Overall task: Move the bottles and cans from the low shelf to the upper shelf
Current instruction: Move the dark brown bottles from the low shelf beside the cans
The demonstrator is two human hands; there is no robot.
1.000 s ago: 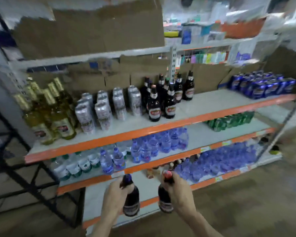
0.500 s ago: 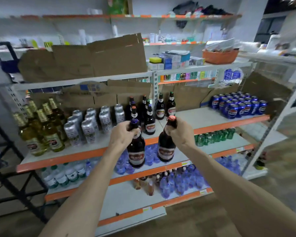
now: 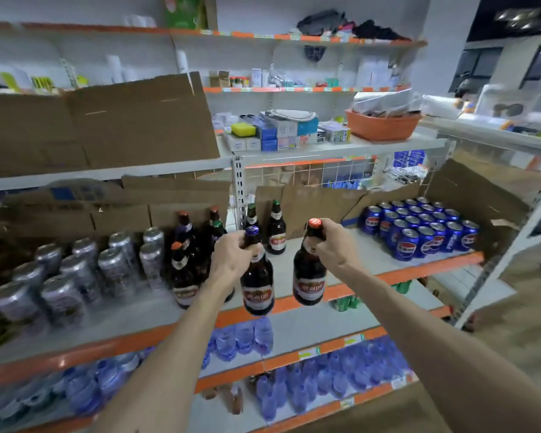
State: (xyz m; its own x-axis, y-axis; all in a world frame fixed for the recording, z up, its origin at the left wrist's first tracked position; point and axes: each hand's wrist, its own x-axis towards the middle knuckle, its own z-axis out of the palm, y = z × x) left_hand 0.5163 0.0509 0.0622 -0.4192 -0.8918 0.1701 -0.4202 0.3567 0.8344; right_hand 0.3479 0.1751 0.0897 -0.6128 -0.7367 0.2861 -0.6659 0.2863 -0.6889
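Blue-capped bottle (image 3: 258,285) hangs by its neck from the left hand (image 3: 231,259), whose fingers curl tight round it; the red-capped bottle (image 3: 308,276) hangs likewise from the right hand (image 3: 331,245). The 2 hover just in front of the upper shelf (image 3: 369,257). A neck grip leaves the bases free to land flat, and the aim seems to be the bare strip between the dark bottles (image 3: 185,270) and blue cans (image 3: 425,232), like beside like.

Glossy dk glass bottles (image 3: 256,285); shiny metal cans (image 3: 408,243); matt cardboard (image 3: 144,120).
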